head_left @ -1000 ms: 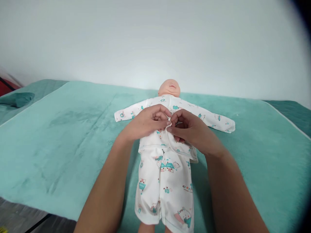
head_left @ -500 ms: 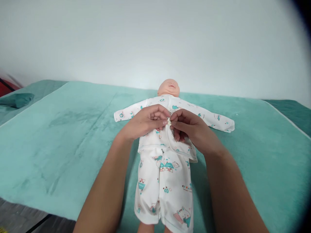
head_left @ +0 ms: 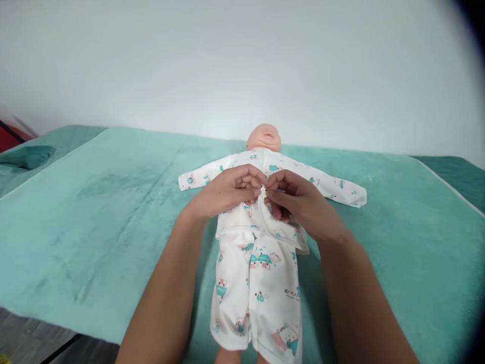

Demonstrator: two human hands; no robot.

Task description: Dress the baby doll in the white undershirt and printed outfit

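Note:
A baby doll (head_left: 263, 136) lies on its back, head at the far end and sleeves spread to both sides. It wears a white printed baby shirt (head_left: 238, 218) and matching shorts (head_left: 255, 298). Over the middle of the shirt front, my left hand (head_left: 233, 189) pinches one side of the opening with thumb and fingers. My right hand (head_left: 293, 197) pinches the other side, its fingertips almost meeting the left ones. Between the thumbs shows a small cream-coloured button (head_left: 263, 192), partly covered by fingertips. The shirt's lower front edge hangs loose over the shorts.
A green plush cover (head_left: 113, 227) spreads under the doll across the table. Behind it rises a white wall (head_left: 227, 60). A folded dark green cloth (head_left: 28, 156) and something red (head_left: 11, 137) are at the far left. Grey floor (head_left: 34, 336) shows at lower left.
Both hands keep their pinch at the shirt front, with only slight finger movement around the button. The doll lies as before.

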